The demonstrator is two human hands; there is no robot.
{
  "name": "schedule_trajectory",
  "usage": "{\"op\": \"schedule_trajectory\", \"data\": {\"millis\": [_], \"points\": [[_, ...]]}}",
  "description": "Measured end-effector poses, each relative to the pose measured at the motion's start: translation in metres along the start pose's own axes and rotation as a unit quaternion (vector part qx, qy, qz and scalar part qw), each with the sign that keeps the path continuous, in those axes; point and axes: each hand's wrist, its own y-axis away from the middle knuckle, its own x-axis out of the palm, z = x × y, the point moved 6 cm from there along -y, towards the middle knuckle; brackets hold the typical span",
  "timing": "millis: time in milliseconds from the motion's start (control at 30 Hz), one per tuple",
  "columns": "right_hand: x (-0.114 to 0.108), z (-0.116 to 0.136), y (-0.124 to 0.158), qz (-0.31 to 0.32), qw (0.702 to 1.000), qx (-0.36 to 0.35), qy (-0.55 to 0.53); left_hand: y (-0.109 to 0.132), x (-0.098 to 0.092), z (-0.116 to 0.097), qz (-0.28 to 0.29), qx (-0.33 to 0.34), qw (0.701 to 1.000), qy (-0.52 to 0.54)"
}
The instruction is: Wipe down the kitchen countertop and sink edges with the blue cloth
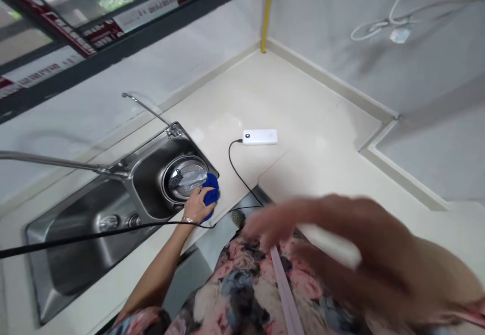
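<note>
My left hand (197, 204) grips a blue cloth (212, 196) at the right edge of the sink, its fingers bent over the fabric. Beside it, in the smaller basin (146, 173), sits a round metal bowl (165, 186) with water and something shiny in it that I cannot make out. My right hand (322, 239) is raised close to the camera, in front of my flowered clothing, and smeared by motion. A gap shows between its thumb and fingers, with nothing visible in it.
A white power bank (259, 137) lies on the pale counter (314, 123), with a black cable (237, 171) running toward me. Two taps rise behind the steel sink, a thin one (146, 107) and a thicker one (56, 161). A yellow pipe (267, 11) stands in the corner.
</note>
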Motion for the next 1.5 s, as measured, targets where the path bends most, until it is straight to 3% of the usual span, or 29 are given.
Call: {"op": "schedule_trajectory", "data": {"millis": [33, 133, 200, 333, 433, 567, 667, 867, 1033, 1233, 1500], "points": [[0.005, -0.022, -0.010, 0.046, 0.999, 0.026, 0.005, -0.001, -0.005, 0.003, -0.013, 0.005, 0.999, 0.046], [-0.003, -0.113, -0.020, -0.088, 0.992, 0.036, 0.081, -0.008, -0.029, 0.015, -0.091, -0.003, 0.983, 0.162], [-0.005, -0.183, -0.007, -0.127, 0.974, 0.032, 0.183, -0.018, -0.051, 0.019, -0.157, 0.006, 0.969, 0.188], [-0.028, -0.289, 0.035, -0.230, 0.895, 0.021, 0.382, -0.058, -0.081, 0.006, -0.242, 0.062, 0.954, 0.168], [-0.041, -0.331, 0.054, -0.281, 0.843, 0.050, 0.456, -0.103, -0.072, -0.013, -0.224, 0.067, 0.962, 0.139], [-0.040, -0.351, 0.061, -0.311, 0.815, 0.057, 0.487, -0.155, -0.034, -0.034, -0.111, 0.009, 0.993, 0.036], [-0.036, -0.353, 0.062, -0.306, 0.814, 0.060, 0.491, -0.179, -0.023, -0.039, -0.046, -0.030, 0.998, -0.037], [-0.039, -0.354, 0.064, -0.306, 0.813, 0.104, 0.483, -0.204, -0.027, -0.052, 0.037, 0.078, 0.989, -0.122], [-0.040, -0.354, 0.065, -0.303, 0.817, 0.113, 0.478, -0.184, -0.016, -0.058, 0.090, 0.174, 0.968, -0.154], [-0.040, -0.356, 0.065, -0.309, 0.825, 0.111, 0.461, -0.154, -0.008, -0.057, 0.088, 0.195, 0.965, -0.151], [-0.038, -0.356, 0.063, -0.314, 0.817, 0.091, 0.474, -0.104, -0.010, -0.034, 0.112, 0.217, 0.958, -0.151]]}}
